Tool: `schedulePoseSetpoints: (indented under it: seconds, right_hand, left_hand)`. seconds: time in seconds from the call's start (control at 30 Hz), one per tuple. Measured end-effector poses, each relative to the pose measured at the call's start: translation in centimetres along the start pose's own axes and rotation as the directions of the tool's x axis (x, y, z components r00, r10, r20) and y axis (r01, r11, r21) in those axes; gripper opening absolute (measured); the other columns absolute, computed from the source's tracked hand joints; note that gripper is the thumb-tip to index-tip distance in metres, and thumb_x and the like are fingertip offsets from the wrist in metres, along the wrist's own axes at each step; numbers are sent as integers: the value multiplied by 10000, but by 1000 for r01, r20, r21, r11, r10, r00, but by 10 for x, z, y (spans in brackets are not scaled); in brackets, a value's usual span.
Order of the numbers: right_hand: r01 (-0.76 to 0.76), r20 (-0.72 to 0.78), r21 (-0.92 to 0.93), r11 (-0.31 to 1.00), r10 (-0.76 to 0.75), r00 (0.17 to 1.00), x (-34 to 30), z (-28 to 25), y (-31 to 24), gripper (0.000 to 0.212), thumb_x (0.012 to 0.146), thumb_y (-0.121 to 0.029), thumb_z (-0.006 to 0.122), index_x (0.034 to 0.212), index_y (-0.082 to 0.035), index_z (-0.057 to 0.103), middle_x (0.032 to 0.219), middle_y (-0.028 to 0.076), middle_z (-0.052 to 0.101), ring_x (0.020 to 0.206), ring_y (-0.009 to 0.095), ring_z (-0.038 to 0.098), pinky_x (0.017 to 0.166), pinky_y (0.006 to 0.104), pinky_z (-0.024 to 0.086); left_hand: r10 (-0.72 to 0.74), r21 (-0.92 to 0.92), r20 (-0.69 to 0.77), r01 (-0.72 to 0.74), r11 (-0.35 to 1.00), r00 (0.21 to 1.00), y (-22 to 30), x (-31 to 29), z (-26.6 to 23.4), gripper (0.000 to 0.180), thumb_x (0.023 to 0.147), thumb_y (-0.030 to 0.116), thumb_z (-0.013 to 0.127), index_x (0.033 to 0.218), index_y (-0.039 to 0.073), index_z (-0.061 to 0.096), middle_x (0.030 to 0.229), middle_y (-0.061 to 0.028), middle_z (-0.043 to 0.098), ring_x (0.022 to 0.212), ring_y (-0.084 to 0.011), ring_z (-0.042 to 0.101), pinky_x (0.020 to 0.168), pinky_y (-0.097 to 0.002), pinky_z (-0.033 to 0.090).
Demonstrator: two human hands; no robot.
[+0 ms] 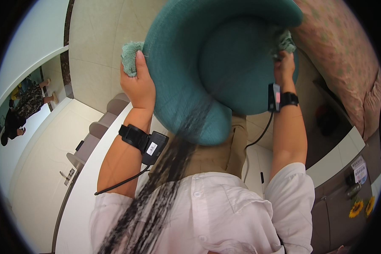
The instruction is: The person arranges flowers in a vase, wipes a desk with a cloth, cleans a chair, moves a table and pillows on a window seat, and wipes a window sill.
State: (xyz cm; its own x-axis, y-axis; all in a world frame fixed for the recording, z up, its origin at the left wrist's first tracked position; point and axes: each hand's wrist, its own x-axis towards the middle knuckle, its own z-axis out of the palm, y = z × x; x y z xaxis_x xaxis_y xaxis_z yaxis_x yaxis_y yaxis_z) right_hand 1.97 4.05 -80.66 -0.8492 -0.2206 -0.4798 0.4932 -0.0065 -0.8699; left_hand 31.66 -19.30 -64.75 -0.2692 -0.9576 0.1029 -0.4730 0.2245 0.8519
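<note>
A round teal upholstered chair (173, 63), with a curved backrest wrapping a round seat (237, 59), stands in front of me. My left hand (139, 86) is closed on a fluffy pale green cloth (130, 57) and lies against the outer left side of the backrest. On the far right, my right hand (285, 67) grips another green cloth (286, 41) over the edge of the seat, near the backrest's right end. That cloth is partly blurred. Black strapped devices with cables sit on my left forearm (150, 146) and right wrist (279, 97).
A bed with pink floral bedding (343, 55) rises close on the right. Sunflowers (356, 208) stand on a brown surface at lower right. Grey cushioned furniture (103, 122) and a white door (38, 152) are at left. A mirror shows a person (23, 110). Long dark hair (169, 169) hangs across the view.
</note>
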Motion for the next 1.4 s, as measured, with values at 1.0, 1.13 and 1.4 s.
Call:
schedulePoseSetpoints:
  seconds: [1.0, 1.13, 1.4]
  right_hand:
    - [662, 699, -688, 296, 26, 715, -18, 200, 172, 379, 850, -49, 383, 1141, 144, 532, 1215, 335, 500, 1131, 398, 519, 979, 383, 421]
    - [899, 856, -439, 7, 307, 416, -63, 150, 265, 392, 843, -46, 398, 1152, 163, 519, 1186, 351, 515, 1098, 434, 539, 954, 410, 440]
    - [359, 484, -869, 341, 738, 470, -181, 48, 168, 525, 817, -82, 448, 1316, 60, 373, 1142, 299, 572, 1077, 396, 566, 927, 421, 441]
  left_hand:
    - [-56, 39, 39, 55, 998, 998, 8, 12, 13, 297, 947, 278, 555, 1063, 8, 596, 966, -73, 636, 888, -164, 588, 810, -282, 452]
    - [-51, 26, 55, 49, 998, 997, 1, 9, 17, 301, 946, 284, 556, 1054, 6, 599, 957, -69, 638, 880, -166, 590, 812, -285, 452]
    - [14, 5, -8, -14, 1000, 1000, -3, 0, 3, 324, 942, 306, 563, 1050, 4, 606, 956, -71, 643, 880, -161, 589, 812, -285, 452]
